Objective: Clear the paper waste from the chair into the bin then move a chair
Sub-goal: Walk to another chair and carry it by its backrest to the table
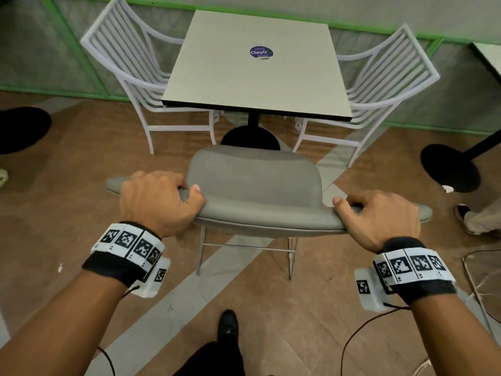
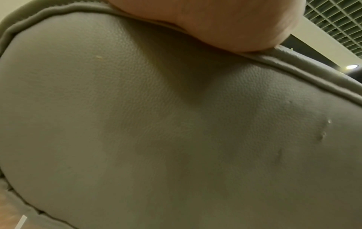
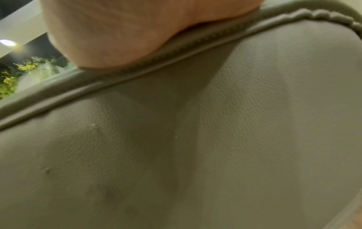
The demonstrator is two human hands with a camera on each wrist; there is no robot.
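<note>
While two white slatted metal chairs flanked one square pale table, you faced one grey padded chair. Your left hand and right hand each clamped its backrest top.

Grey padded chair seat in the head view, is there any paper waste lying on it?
No, the grey padded chair shows a bare seat, and the left hand and right hand grip only its backrest.

A café or food court: square pedestal table with logo sticker, white metal chairs around.

Grey chair matt grained leatherette, piped seam; white side chairs painted metal; tabletop smooth matt
</note>
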